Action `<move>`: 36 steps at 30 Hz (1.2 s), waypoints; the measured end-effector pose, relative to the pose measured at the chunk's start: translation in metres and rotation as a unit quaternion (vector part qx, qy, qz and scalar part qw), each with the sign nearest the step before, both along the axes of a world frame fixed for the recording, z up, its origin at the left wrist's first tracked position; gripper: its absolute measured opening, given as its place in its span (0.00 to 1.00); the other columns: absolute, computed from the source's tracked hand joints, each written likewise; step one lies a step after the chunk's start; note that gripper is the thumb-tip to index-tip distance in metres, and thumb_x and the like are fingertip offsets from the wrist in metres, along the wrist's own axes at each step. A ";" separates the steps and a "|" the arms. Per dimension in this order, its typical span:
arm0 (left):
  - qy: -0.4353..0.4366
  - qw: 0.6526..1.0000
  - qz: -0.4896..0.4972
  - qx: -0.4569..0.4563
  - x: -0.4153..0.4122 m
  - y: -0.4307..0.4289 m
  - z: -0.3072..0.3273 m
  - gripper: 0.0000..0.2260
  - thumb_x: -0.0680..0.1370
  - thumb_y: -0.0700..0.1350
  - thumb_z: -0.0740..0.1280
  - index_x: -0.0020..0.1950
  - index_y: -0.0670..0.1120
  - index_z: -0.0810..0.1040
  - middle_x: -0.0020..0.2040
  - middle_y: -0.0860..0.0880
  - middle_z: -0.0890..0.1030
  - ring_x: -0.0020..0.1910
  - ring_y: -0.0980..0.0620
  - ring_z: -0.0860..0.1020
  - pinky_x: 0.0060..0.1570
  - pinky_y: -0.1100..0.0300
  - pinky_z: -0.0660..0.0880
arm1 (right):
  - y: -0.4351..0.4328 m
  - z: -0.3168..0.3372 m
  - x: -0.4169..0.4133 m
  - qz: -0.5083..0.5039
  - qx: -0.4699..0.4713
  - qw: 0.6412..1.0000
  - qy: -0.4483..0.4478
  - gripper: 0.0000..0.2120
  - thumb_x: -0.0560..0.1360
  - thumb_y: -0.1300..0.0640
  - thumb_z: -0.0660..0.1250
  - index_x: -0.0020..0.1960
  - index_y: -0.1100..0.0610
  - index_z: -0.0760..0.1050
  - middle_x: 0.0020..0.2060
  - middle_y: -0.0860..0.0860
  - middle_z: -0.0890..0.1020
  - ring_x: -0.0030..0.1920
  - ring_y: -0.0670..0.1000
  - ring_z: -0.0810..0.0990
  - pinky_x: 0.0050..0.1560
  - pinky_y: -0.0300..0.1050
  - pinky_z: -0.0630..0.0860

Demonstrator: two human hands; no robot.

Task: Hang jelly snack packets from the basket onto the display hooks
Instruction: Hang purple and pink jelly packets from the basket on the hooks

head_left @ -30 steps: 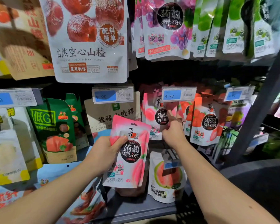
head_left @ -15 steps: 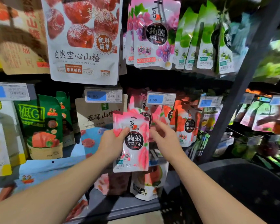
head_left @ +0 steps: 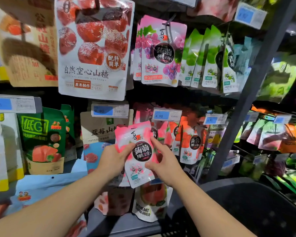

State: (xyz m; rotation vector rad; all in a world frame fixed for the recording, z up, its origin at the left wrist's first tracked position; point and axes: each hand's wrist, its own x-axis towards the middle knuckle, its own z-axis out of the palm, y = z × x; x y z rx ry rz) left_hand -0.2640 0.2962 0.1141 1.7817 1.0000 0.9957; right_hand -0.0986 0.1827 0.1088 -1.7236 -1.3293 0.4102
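Observation:
A pink peach jelly packet (head_left: 137,151) with a black round label is held upright in front of the middle shelf row. My left hand (head_left: 113,159) grips its left edge, thumb across the front. My right hand (head_left: 162,161) holds its right side, forefinger pointing up along the packet. Behind it hang more pink and red jelly packets (head_left: 190,142) under a blue price tag (head_left: 167,115). The hook itself is hidden by the packets. The dark basket (head_left: 256,207) sits at the lower right, and I cannot see inside it.
A large white hawthorn bag (head_left: 92,48) hangs above, beside purple grape packets (head_left: 161,53) and green ones (head_left: 210,60). A grey upright post (head_left: 243,103) slants at the right. A green bag (head_left: 41,141) hangs left; a guava bag (head_left: 149,202) hangs below the packet.
My right hand left the hanging packets and came onto the held packet's right side. The packet rose and shifted right toward the pink row. The view swung up and right.

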 end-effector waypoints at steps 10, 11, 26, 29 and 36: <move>0.036 0.999 0.033 -0.017 -0.023 0.012 -0.003 0.21 0.79 0.62 0.66 0.44 0.43 0.81 0.41 0.42 0.84 0.40 0.45 0.80 0.45 0.51 0.78 | -0.017 -0.017 0.017 -0.068 0.078 0.994 -0.044 0.38 0.77 0.63 0.70 0.78 0.34 0.61 0.58 0.43 0.73 0.60 0.35 0.72 0.56 0.23 0.67; 0.042 0.998 0.035 -0.014 -0.024 0.014 -0.003 0.21 0.79 0.62 0.65 0.43 0.44 0.80 0.40 0.43 0.83 0.39 0.45 0.80 0.45 0.51 0.78 | -0.018 -0.017 0.016 -0.069 0.082 0.993 -0.046 0.37 0.77 0.63 0.70 0.77 0.35 0.62 0.57 0.44 0.73 0.59 0.35 0.72 0.56 0.23 0.67; 0.048 0.998 0.031 -0.003 -0.027 0.021 -0.007 0.22 0.79 0.60 0.66 0.45 0.41 0.83 0.36 0.45 0.82 0.34 0.48 0.78 0.34 0.60 0.72 | -0.015 -0.008 0.021 -0.153 0.112 0.981 0.037 0.36 0.78 0.64 0.70 0.79 0.42 0.62 0.58 0.39 0.72 0.57 0.27 0.70 0.55 0.21 0.66; 0.089 0.995 0.028 0.022 -0.028 0.025 -0.006 0.22 0.81 0.57 0.66 0.40 0.40 0.83 0.25 0.51 0.76 0.26 0.53 0.74 0.23 0.66 0.63 | -0.012 -0.011 0.022 -0.163 0.112 0.979 0.048 0.36 0.78 0.64 0.70 0.79 0.42 0.62 0.58 0.41 0.73 0.57 0.30 0.71 0.60 0.29 0.67; 0.120 0.991 0.001 0.060 -0.029 0.030 -0.011 0.17 0.83 0.54 0.64 0.41 0.44 0.81 0.22 0.51 0.73 0.22 0.59 0.72 0.26 0.65 0.66 | -0.006 -0.020 0.023 -0.163 0.129 0.977 0.034 0.35 0.78 0.64 0.68 0.77 0.38 0.65 0.61 0.45 0.75 0.62 0.35 0.70 0.69 0.41 0.67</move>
